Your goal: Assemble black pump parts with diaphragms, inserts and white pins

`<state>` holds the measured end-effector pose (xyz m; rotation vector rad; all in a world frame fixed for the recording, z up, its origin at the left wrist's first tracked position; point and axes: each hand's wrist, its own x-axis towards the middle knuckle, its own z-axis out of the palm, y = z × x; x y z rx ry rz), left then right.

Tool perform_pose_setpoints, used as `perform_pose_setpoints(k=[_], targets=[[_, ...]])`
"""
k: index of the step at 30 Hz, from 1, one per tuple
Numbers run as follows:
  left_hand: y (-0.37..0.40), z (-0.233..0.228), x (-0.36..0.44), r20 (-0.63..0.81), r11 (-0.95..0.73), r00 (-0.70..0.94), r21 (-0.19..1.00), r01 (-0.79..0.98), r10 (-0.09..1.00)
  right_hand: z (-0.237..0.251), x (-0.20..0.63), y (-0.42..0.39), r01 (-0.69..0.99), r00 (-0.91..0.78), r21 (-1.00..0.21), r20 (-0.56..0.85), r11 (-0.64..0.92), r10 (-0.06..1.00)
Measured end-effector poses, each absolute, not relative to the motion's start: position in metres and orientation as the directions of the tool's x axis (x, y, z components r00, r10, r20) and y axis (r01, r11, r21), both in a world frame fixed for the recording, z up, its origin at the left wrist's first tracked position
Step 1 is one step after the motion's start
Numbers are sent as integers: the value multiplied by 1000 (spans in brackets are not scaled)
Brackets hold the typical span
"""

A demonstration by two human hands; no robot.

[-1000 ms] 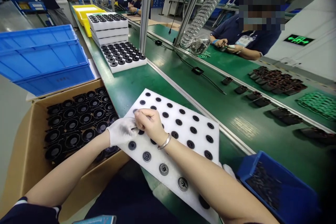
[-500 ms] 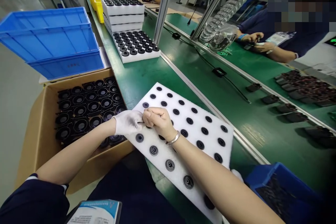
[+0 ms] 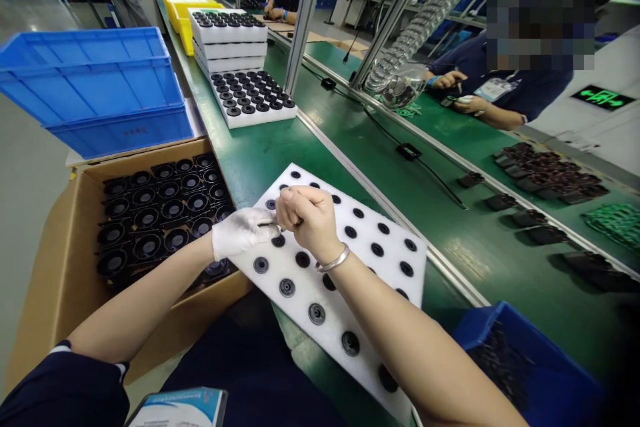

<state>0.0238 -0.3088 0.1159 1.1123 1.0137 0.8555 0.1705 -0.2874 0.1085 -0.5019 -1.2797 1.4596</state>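
Note:
My left hand (image 3: 244, 232), in a white glove, is closed at the near left edge of a white foam tray (image 3: 306, 284). Its fingertips meet those of my bare right hand (image 3: 310, 219), which is curled shut with a silver bangle at the wrist. Anything pinched between the fingers is too small or too hidden to name. Rows of round black discs (image 3: 287, 287), each with a hub in its centre, sit in the tray under and around both hands. My right forearm covers part of the tray.
On my left stands a cardboard box (image 3: 55, 267) of black fan-like housings (image 3: 173, 208), with blue bins (image 3: 120, 73) behind. Stacked foam trays (image 3: 230, 50) stand farther up the green bench. A blue bin (image 3: 540, 373) of dark parts is at right. A co-worker (image 3: 495, 97) works across the bench.
My right hand has lifted slightly and its fist has turned, while the fingertips stay by the left glove. The view has shifted, showing more of the co-worker opposite.

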Motion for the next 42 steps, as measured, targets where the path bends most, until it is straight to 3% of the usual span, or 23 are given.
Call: perform_pose_setpoints(k=[4,10,14,20,27,30,33,36,39,42], targets=[[-313,108,23,-278,320,389,946,-46,878,117,170,-286,-552,-246,-831,231,60,941],[-316,91,19,-439,608,450,705,-365,778,112,181,-280,-759,-179,-640,23,-123,984],[-319,90,17,-452,605,404,639,-476,795,113,189,-275,-814,-180,-553,-46,-175,983],[-325,77,27,-418,624,483,655,-427,769,123,188,-280,-814,-178,-554,-43,-172,983],[-325,70,33,-424,534,326,709,-460,845,136,185,-285,-781,-135,-621,72,-61,988],[-326,72,32,-429,552,349,694,-462,833,139,185,-285,-773,-123,-634,102,-31,987],[-328,72,32,-412,529,344,746,-405,844,140,184,-284,-774,-127,-632,112,-28,985],[-328,73,31,-370,419,234,882,-217,899,141,182,-284,-780,-129,-626,116,-28,985],[-324,76,28,-210,202,143,977,66,967,143,180,-286,-780,-140,-625,124,-32,982],[-318,82,25,-85,46,165,973,225,983,146,178,-287,-784,-154,-620,142,-34,978]])
